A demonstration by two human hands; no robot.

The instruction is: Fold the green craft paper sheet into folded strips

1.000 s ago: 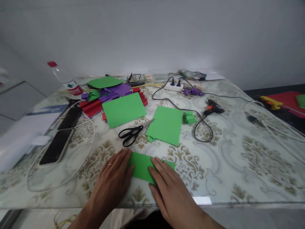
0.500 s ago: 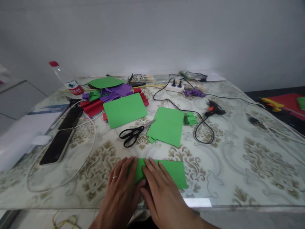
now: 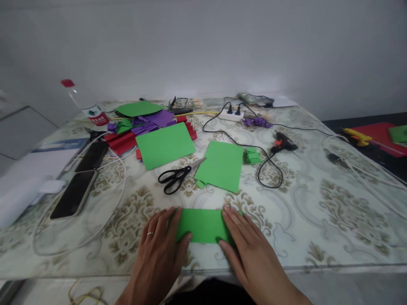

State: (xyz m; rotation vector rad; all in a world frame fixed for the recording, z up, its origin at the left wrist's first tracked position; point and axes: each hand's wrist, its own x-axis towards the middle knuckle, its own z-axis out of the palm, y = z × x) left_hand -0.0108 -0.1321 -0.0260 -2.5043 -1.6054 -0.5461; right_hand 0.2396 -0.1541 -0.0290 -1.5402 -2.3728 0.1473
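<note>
A green paper strip, apparently folded over, lies flat near the table's front edge. My left hand rests over its left end, fingers stretched out and thumb at the near edge. Over the right end lies my right hand, also flat with its thumb apart. Both ends of the strip are partly hidden under the hands. Beyond it are black-handled scissors, their tips touching a green sheet. Another green sheet sits farther left, on red and purple paper pieces.
Two phones and a white cable lie at left, near a bottle. A power strip stands at the back, its black cord looping near a black glue gun. A yellow glue gun is at far right.
My right hand has slid rightward along the strip to its right end, uncovering the middle. My left hand stays at the left end. The view has shifted slightly.
</note>
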